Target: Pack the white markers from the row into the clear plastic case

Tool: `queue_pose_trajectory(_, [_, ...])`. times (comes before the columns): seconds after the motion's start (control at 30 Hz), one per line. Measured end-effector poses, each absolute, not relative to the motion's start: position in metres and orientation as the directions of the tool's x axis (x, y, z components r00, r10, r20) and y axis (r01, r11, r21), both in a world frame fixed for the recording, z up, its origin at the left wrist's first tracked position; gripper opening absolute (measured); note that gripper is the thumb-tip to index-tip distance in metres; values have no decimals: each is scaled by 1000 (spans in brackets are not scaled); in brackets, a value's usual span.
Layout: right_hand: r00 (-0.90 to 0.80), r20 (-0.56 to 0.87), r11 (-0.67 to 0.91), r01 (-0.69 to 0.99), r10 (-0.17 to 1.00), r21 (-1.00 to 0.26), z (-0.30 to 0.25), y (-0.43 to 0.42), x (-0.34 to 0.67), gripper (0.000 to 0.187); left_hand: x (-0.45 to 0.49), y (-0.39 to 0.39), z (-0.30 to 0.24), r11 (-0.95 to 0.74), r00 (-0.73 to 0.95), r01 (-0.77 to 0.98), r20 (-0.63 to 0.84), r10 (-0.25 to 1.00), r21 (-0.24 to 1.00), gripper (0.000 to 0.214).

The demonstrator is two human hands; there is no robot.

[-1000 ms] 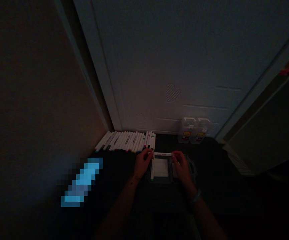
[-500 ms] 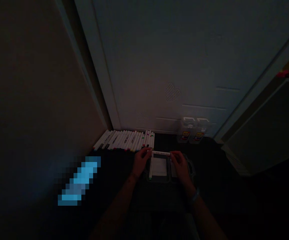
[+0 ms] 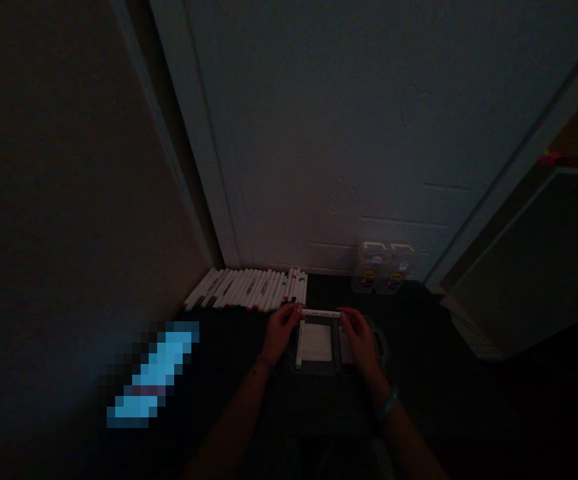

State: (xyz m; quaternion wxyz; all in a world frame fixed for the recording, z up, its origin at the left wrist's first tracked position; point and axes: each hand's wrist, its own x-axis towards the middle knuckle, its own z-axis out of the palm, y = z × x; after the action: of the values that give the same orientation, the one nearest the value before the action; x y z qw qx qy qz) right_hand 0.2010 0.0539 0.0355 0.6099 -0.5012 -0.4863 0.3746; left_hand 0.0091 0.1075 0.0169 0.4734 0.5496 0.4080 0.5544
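A white marker lies crosswise between my hands, over the far edge of an open clear plastic case. My left hand pinches its left end and my right hand its right end. Along the left side of the case lies a second white marker with a green tip toward me. A pale square insert shows in the left half of the case. Part of the right half is hidden under my right hand.
Several white markers lie side by side in a row at the back left of the dark table. Two clear plastic cases with handles stand against the white panel. A blurred bright blue screen glows at the left.
The whole scene sits slightly lower in the picture as the camera tilts. Both hands keep their hold on the crosswise marker, with hardly any movement against the case.
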Motion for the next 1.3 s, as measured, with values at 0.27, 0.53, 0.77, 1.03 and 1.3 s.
queue_pose_trajectory(0.27, [255, 181, 185, 7, 950, -983, 38, 54, 201, 33, 10, 106, 20, -221, 68, -64, 226, 972, 973, 31])
queue_pose_trajectory(0.53, [251, 171, 177, -4, 953, -984, 35, 54, 202, 33, 10, 106, 23, -214, 69, -48, 217, 974, 976, 30])
queue_pose_trajectory(0.77, [244, 159, 164, -1, 957, -986, 34, 55, 202, 31, 9, 105, 23, -244, 82, -20, 245, 966, 970, 27])
queue_pose_trajectory(1.03, [264, 172, 175, 13, 949, -985, 33, 56, 202, 32, 9, 104, 23, -256, 77, -13, 256, 964, 967, 26])
queue_pose_trajectory(1.3, [250, 168, 179, -20, 954, -984, 35, 55, 201, 29, 10, 104, 23, -226, 66, -54, 230, 971, 973, 31])
